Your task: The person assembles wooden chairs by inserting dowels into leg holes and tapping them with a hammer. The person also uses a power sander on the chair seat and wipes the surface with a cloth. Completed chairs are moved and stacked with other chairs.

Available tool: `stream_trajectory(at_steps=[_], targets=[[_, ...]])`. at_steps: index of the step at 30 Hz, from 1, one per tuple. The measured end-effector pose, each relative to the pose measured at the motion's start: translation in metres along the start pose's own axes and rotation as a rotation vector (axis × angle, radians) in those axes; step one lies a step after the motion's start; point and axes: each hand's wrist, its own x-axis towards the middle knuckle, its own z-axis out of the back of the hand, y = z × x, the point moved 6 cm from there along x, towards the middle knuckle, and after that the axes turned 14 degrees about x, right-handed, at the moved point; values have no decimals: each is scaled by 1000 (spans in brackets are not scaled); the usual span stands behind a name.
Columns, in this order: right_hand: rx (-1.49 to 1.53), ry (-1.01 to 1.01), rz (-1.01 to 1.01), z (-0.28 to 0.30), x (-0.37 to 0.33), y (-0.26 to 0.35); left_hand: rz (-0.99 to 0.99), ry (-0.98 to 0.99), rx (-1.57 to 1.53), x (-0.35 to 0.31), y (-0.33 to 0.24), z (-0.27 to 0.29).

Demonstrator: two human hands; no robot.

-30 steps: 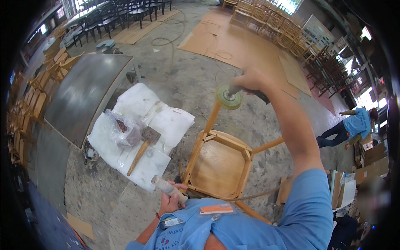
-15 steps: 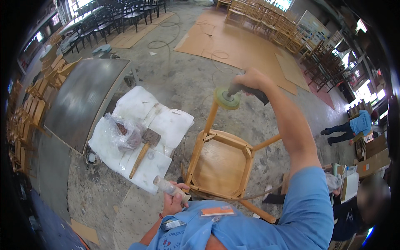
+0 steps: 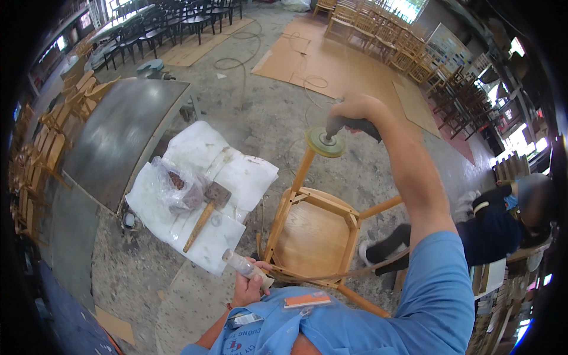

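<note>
An upturned wooden chair (image 3: pixel 313 231) stands in front of me with its legs pointing up. My right hand (image 3: pixel 358 111) is closed around a dark hand-held disc sander (image 3: pixel 361 128). The sander's round greenish disc (image 3: pixel 326 143) sits at the tip of the far left chair leg (image 3: pixel 303 170) and hides the tip. Low and near my chest, my left hand (image 3: pixel 249 288) is wrapped round a whitish, partly see-through cylinder (image 3: pixel 238 261), beside the chair's near left corner. Whether that hand also touches the chair cannot be made out.
Left of the chair, a white sheet (image 3: pixel 207 142) bears a mallet (image 3: pixel 207 213) and a clear plastic bag (image 3: pixel 177 186). A dark-topped table (image 3: pixel 127 136) stands beyond. A brown hose (image 3: pixel 361 274) crosses the chair's near side. A co-worker (image 3: pixel 491 234) is close on the right.
A co-worker in dark clothes has moved in on the right, and the farther person in blue is no longer seen. The sander stays at the same leg tip. The view has shifted slightly.
</note>
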Motion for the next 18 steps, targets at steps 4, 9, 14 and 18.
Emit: stream_trajectory(at_steps=[4, 9, 14, 18], targets=[[-320, -86, 48, -5, -9, 30, 1, -17, 11, 0, -3, 1], [-175, -134, 29, 31, -8, 3, 19, -14, -15, 0, 3, -1], [-33, -21, 52, 14, -2, 9, 37, -31, -12, -2, 1, 0], [163, -38, 34, 10, 1, -17, 29, -27, 38, -3, 1, 2]])
